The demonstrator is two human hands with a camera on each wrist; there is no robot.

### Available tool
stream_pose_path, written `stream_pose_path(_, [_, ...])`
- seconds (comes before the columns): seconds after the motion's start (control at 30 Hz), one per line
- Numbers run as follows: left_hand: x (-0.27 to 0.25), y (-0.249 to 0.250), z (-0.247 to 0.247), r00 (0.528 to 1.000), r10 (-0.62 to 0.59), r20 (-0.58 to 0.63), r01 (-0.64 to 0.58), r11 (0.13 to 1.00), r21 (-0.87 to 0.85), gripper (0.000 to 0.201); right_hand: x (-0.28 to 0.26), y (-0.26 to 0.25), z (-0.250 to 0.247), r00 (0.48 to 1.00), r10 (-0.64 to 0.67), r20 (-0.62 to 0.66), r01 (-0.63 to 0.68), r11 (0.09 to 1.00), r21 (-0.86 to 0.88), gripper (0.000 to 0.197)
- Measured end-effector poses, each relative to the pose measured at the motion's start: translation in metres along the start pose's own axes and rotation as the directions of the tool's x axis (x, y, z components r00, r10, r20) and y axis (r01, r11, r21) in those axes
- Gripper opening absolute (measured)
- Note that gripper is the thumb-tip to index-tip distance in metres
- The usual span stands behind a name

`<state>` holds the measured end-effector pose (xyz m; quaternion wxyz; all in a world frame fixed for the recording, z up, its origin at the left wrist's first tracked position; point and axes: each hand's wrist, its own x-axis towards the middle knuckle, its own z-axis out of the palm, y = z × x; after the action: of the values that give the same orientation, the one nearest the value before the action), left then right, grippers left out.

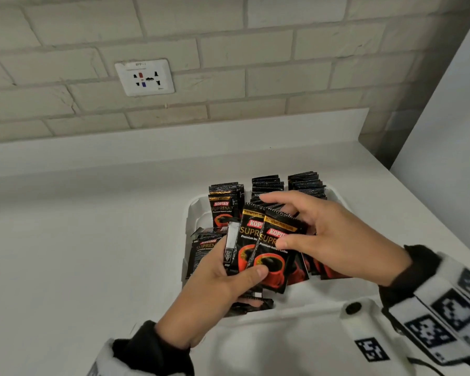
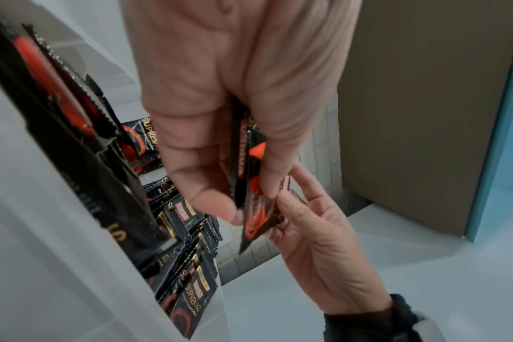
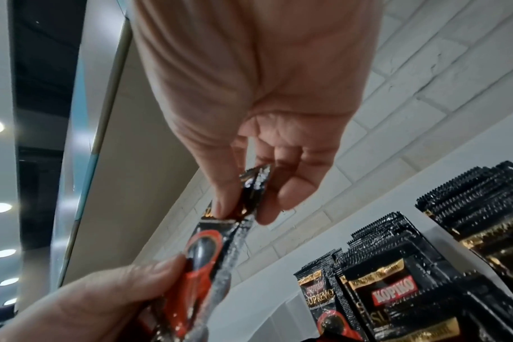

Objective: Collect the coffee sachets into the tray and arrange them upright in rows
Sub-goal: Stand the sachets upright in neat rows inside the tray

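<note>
A white tray (image 1: 194,210) on the counter holds black Kopiko coffee sachets. Three upright rows (image 1: 267,185) stand at its back, and they show up close in the right wrist view (image 3: 381,289). More sachets lie flat at the tray's left (image 1: 201,248) and under my right hand (image 1: 329,270). My left hand (image 1: 239,270) grips a small fan of sachets (image 1: 272,256) by their lower ends, above the tray's front. My right hand (image 1: 296,226) pinches the upper edge of the front sachet (image 3: 255,185) between thumb and fingers. The left wrist view shows both hands (image 2: 243,203) meeting on the bunch (image 2: 243,162).
The white counter (image 1: 79,240) stretches to the left of the tray. Behind it is a brick wall with a socket (image 1: 145,77). A white panel (image 1: 445,131) closes the right side. A white piece with a black button (image 1: 352,308) lies at the near edge.
</note>
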<state>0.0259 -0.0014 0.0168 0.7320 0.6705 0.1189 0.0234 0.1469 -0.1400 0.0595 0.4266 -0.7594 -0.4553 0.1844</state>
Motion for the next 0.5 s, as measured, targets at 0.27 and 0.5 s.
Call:
stream_pose_path(0.27, [-0.003, -0.001, -0.002, 0.987, -0.114, 0.115, 0.103, 0.990, 0.099, 0.035, 0.002, 0.000, 0.006, 0.988, -0.135, 0.078, 0.153, 0.943, -0.295, 0.062])
stream_pose_path(0.5, [-0.002, -0.001, -0.011, 0.986, -0.163, 0.023, 0.160, 0.983, 0.093, 0.042, -0.001, 0.000, 0.007, 0.988, -0.097, 0.124, 0.110, 0.988, -0.109, 0.042])
